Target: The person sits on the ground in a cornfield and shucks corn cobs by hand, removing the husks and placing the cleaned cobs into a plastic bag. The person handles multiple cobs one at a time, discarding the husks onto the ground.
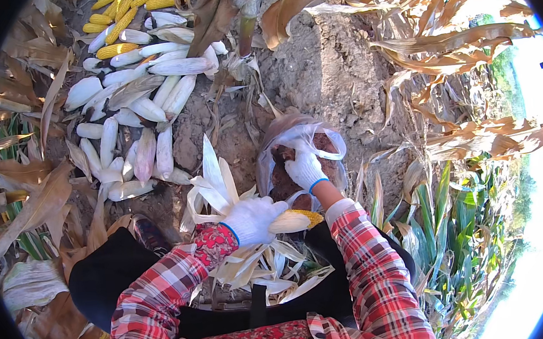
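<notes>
My left hand [255, 219], in a white knit glove with a blue cuff, is closed around a partly husked ear of corn [295, 220]; yellow kernels show at its right end. My right hand [304, 166], gloved the same way, reaches into the mouth of a translucent plastic bag [263, 163] holding dark reddish-brown material [284, 178]. Its fingertips are partly hidden, so I cannot tell whether they hold anything. Pale loose husks [215, 189] lie beside and below my left hand.
Many ears in whitish husks [147, 107] are heaped on the soil at the upper left, with bare yellow ears [122, 25] beyond. An upright corn stalk [247, 31] rises at top centre. Dry leaves [487, 143] and green plants [455, 226] line the right side.
</notes>
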Demonstrator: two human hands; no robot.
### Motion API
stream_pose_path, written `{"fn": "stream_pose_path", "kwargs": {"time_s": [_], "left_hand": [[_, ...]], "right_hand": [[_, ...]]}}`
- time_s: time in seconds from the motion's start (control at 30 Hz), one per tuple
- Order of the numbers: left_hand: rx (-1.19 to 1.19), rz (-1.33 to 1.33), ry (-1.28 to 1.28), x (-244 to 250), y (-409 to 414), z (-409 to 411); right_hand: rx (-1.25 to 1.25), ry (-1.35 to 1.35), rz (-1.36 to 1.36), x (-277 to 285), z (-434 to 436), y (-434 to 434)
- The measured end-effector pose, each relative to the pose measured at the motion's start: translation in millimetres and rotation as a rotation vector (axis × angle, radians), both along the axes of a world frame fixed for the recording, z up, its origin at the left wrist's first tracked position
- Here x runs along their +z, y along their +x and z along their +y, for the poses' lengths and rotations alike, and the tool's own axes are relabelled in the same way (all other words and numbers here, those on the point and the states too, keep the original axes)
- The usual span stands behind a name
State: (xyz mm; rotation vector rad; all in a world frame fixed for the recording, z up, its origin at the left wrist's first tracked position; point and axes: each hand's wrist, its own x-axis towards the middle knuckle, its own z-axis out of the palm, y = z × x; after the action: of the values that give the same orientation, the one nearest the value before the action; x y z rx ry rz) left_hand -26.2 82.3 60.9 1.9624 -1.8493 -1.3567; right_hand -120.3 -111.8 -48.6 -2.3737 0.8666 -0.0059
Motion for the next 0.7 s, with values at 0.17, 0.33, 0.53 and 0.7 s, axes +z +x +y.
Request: {"fn": "stream_pose_path", "kwargs": {"time_s": [0.17,0.33,0.53,0.7], "left_hand": [[0.029,0.037,-0.025,10,1,5],[-0.002,0.092,-0.007,-5,-13,12],[-0.010,0.074,-0.039,-14,-22,11],[0.040,-0.022,-0.261,-1,8,0]], "right_hand": [[0.382,-0.207,0.057,6,18,-7],[0.395,-0.492,0.330,6,-4,17],[0.360,-0.498,0.379,-22,-17,30],[0.365,-0.328,0.577,46,-2,50]]}}
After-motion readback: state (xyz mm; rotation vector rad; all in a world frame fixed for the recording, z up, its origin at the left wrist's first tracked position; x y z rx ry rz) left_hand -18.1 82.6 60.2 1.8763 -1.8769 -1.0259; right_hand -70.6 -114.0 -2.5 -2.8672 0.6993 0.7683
